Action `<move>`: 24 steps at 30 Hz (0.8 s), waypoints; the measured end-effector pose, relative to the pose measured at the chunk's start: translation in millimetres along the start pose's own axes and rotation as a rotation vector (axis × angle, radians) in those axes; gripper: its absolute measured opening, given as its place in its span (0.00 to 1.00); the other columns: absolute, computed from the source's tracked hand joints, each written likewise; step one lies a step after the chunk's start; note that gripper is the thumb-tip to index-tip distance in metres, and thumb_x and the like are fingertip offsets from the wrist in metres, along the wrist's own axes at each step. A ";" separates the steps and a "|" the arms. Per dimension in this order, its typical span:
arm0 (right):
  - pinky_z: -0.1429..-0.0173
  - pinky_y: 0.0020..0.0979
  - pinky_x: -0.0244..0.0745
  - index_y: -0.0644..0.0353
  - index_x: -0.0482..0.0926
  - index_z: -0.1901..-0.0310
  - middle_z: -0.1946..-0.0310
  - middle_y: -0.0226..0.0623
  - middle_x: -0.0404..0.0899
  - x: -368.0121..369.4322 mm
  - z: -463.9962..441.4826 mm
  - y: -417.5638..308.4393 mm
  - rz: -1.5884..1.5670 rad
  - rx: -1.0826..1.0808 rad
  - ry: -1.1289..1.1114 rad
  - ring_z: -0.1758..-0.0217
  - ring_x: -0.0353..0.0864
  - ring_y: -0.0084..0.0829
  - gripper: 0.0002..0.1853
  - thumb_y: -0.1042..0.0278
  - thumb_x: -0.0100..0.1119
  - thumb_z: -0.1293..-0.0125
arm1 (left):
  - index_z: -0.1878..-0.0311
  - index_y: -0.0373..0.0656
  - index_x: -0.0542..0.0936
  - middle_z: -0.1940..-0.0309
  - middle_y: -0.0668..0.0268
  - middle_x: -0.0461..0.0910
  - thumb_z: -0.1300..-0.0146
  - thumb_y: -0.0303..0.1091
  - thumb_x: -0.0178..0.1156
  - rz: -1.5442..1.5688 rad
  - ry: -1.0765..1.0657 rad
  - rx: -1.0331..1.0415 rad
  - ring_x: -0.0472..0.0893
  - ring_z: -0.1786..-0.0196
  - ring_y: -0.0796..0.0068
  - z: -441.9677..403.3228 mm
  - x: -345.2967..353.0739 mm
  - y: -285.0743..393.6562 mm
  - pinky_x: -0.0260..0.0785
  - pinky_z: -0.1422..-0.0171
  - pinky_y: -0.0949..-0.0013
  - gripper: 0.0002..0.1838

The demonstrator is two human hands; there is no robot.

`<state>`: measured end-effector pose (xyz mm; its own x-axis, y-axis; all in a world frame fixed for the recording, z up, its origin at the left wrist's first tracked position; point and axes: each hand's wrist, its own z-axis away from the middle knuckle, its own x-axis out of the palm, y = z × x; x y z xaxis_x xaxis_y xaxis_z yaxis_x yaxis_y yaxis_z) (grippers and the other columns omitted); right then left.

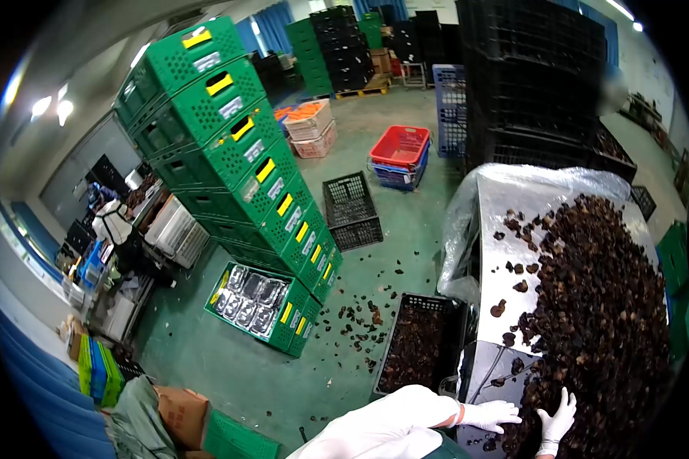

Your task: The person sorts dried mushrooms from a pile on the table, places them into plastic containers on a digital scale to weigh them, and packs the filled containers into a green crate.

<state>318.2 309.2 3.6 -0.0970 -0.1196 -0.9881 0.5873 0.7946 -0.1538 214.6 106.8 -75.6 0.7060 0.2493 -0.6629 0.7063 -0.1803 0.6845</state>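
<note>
My left hand (493, 415), in a white glove, reaches in from a white sleeve over the near end of the metal table (494, 268). Its fingers are stretched out at the edge of the pile, with nothing held. My right hand (556, 421), also gloved in white, rests on the pile of dark brown pieces (597, 306), fingers spread. A small gap lies between the two hands. Just left of the table, a black crate (416, 344) on the floor holds more dark pieces.
A tall stack of green crates (230, 145) stands at left, beside a green crate of clear packs (251, 301). Black crates (536, 76) tower behind the table. Pieces litter the floor. Another person (115, 223) is at the far left.
</note>
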 end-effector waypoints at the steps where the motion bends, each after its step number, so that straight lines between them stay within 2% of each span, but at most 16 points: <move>1: 0.40 0.46 0.68 0.46 0.61 0.31 0.32 0.44 0.60 -2.6 -5.2 0.6 -0.027 0.014 -0.013 0.33 0.64 0.47 0.56 0.65 0.80 0.69 | 0.40 0.42 0.70 0.51 0.54 0.69 0.50 0.39 0.67 0.012 0.015 -0.002 0.70 0.49 0.52 -0.1 2.7 -2.2 0.65 0.46 0.56 0.33; 4: 0.40 0.48 0.69 0.43 0.58 0.30 0.31 0.47 0.57 -3.2 -3.4 -6.6 -0.021 -0.061 0.065 0.33 0.62 0.49 0.60 0.63 0.81 0.72 | 0.50 0.43 0.74 0.53 0.58 0.70 0.57 0.39 0.71 -0.065 0.090 0.018 0.71 0.50 0.55 0.1 12.2 0.7 0.67 0.48 0.56 0.29; 5: 0.40 0.49 0.69 0.42 0.57 0.29 0.30 0.48 0.55 -3.3 -2.4 -12.9 0.024 -0.076 0.073 0.32 0.62 0.50 0.62 0.62 0.82 0.73 | 0.52 0.43 0.75 0.52 0.58 0.70 0.57 0.38 0.70 -0.072 0.001 -0.016 0.71 0.49 0.54 0.3 12.6 1.0 0.68 0.50 0.56 0.26; 6: 0.41 0.49 0.70 0.40 0.55 0.28 0.29 0.49 0.53 4.4 -3.4 -7.1 0.068 -0.068 0.000 0.33 0.62 0.50 0.65 0.60 0.82 0.76 | 0.51 0.41 0.74 0.52 0.55 0.71 0.54 0.38 0.68 -0.086 0.055 0.039 0.71 0.48 0.51 6.6 11.9 2.1 0.67 0.48 0.54 0.26; 7: 0.42 0.47 0.71 0.41 0.55 0.28 0.29 0.50 0.54 -0.9 -2.4 -11.5 0.106 -0.024 -0.078 0.35 0.66 0.50 0.65 0.59 0.82 0.76 | 0.49 0.39 0.74 0.51 0.52 0.72 0.51 0.39 0.67 -0.104 0.109 0.094 0.71 0.47 0.48 13.0 10.5 3.7 0.66 0.47 0.52 0.26; 9: 0.42 0.46 0.72 0.39 0.55 0.28 0.29 0.49 0.53 6.9 2.1 -2.5 0.053 -0.041 -0.061 0.37 0.68 0.50 0.64 0.61 0.82 0.74 | 0.51 0.40 0.74 0.53 0.52 0.73 0.52 0.39 0.67 -0.085 0.098 0.089 0.71 0.48 0.48 12.2 9.2 4.5 0.66 0.47 0.52 0.25; 10: 0.42 0.43 0.72 0.42 0.57 0.29 0.30 0.52 0.55 10.8 5.6 0.3 0.095 -0.065 -0.017 0.40 0.72 0.49 0.63 0.58 0.82 0.75 | 0.51 0.40 0.75 0.53 0.53 0.73 0.52 0.39 0.67 -0.079 0.086 0.080 0.71 0.49 0.49 12.3 9.2 2.2 0.66 0.48 0.52 0.24; 13: 0.41 0.46 0.70 0.43 0.65 0.33 0.32 0.51 0.59 5.9 21.0 -5.0 0.103 -0.014 -0.039 0.38 0.69 0.50 0.56 0.55 0.81 0.72 | 0.54 0.41 0.75 0.56 0.53 0.73 0.54 0.38 0.67 -0.066 0.064 0.072 0.72 0.51 0.49 11.6 12.4 -1.4 0.67 0.49 0.53 0.23; 14: 0.39 0.50 0.68 0.33 0.58 0.30 0.35 0.51 0.64 -36.5 37.5 -30.6 0.182 -0.090 -0.126 0.37 0.68 0.53 0.48 0.31 0.64 0.53 | 0.54 0.41 0.75 0.57 0.53 0.74 0.54 0.38 0.67 -0.062 0.059 0.072 0.72 0.51 0.49 12.6 12.1 -1.6 0.67 0.49 0.53 0.23; 19: 0.36 0.51 0.65 0.37 0.64 0.32 0.37 0.56 0.65 -20.8 55.2 -24.8 0.116 -0.070 -0.153 0.35 0.64 0.55 0.46 0.32 0.66 0.54 | 0.58 0.43 0.76 0.61 0.54 0.74 0.56 0.38 0.68 -0.057 0.052 0.059 0.74 0.54 0.50 12.7 13.3 -2.1 0.68 0.51 0.53 0.21; 21: 0.35 0.51 0.64 0.37 0.65 0.33 0.35 0.55 0.63 -14.0 58.8 -22.1 0.099 -0.126 -0.119 0.33 0.62 0.55 0.46 0.32 0.66 0.55 | 0.59 0.43 0.77 0.63 0.55 0.75 0.57 0.37 0.68 -0.057 0.050 0.046 0.74 0.55 0.51 14.7 11.6 -2.1 0.68 0.52 0.53 0.20; 22: 0.34 0.51 0.63 0.36 0.65 0.33 0.32 0.52 0.60 -24.3 59.9 -30.7 0.080 -0.102 -0.200 0.33 0.62 0.56 0.46 0.32 0.67 0.55 | 0.60 0.44 0.77 0.64 0.55 0.75 0.58 0.37 0.68 -0.054 0.051 0.039 0.74 0.55 0.51 15.8 10.8 -1.6 0.68 0.53 0.53 0.20; 23: 0.40 0.46 0.70 0.44 0.71 0.39 0.34 0.50 0.61 20.7 46.9 -6.1 0.090 -0.023 -0.082 0.36 0.66 0.51 0.48 0.55 0.81 0.70 | 0.60 0.44 0.77 0.64 0.55 0.75 0.58 0.37 0.69 -0.046 0.069 0.042 0.75 0.56 0.51 17.8 11.1 -1.2 0.69 0.53 0.54 0.19; 24: 0.38 0.47 0.69 0.44 0.76 0.45 0.35 0.53 0.63 26.8 51.4 -2.6 -0.021 -0.074 0.006 0.36 0.65 0.54 0.40 0.57 0.79 0.68 | 0.63 0.43 0.77 0.69 0.54 0.76 0.58 0.38 0.67 -0.039 0.191 0.082 0.75 0.59 0.49 22.7 11.2 3.5 0.68 0.53 0.52 0.17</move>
<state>355.3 273.4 -22.8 -0.1139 -0.1332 -0.9845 0.5244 0.8336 -0.1734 226.1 87.4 -87.6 0.6612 0.4323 -0.6131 0.7401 -0.2423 0.6273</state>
